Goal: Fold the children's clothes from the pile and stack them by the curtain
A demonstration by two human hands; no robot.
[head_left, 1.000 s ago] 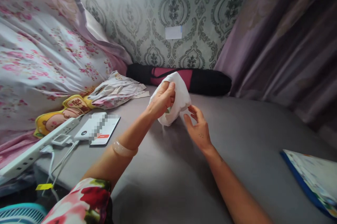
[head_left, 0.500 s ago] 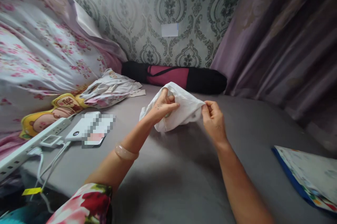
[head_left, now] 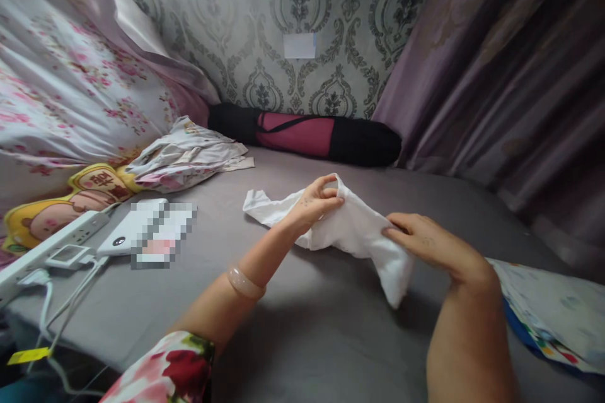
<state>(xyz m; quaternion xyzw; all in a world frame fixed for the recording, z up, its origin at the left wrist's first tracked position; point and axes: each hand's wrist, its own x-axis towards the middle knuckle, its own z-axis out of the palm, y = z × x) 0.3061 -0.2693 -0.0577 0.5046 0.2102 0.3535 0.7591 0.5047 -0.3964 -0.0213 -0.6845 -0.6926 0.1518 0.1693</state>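
A white cloth garment (head_left: pixel 359 236) lies stretched across the grey bed surface (head_left: pixel 302 327). My left hand (head_left: pixel 316 202) pinches its upper fold, fingers closed on the fabric. My right hand (head_left: pixel 432 245) grips the cloth's right part between thumb and fingers, pulling it toward the lower right. One end of the cloth trails left of my left hand, and the other end hangs down below my right hand.
A black and pink roll bag (head_left: pixel 307 135) lies against the patterned wall. Folded clothes (head_left: pixel 182 154), a cartoon cushion (head_left: pixel 61 204), a white device (head_left: pixel 142 233) and a power strip (head_left: pixel 42 248) sit at left. A printed sheet (head_left: pixel 548 315) lies at right. Purple curtains (head_left: pixel 510 75) hang at right.
The cloth went from bunched in my left hand to stretched out. My right hand took hold of it and pulled it down to the right; both hands lowered toward the bed.
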